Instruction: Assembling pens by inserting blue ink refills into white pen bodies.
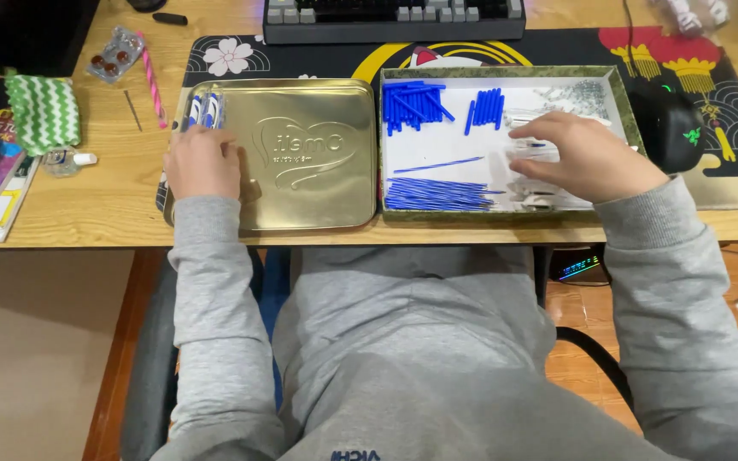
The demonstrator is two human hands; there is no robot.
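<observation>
Resting palm-down in the right half of the shallow box (625, 111), the right hand (578, 158) covers a heap of clear pen barrels (530, 195); its fingers (533, 130) are curled loosely over them, and whether they pinch one cannot be told. Beside the hand lie blue caps (416, 102), short blue pieces (486, 106), a single thin blue refill (437, 165) and a bundle of refills (437, 195) along the box's near edge. Small clear parts (578, 94) fill its far right corner. Left of the box, the left hand (202, 160) lies on the far left corner of a gold tin lid (313, 154), fingers folded, just below some assembled pens (202, 109). Both containers sit near the tabletop's (96, 196) front edge, with a keyboard (395, 17) beyond and a black mouse (668, 124) to the right.
</observation>
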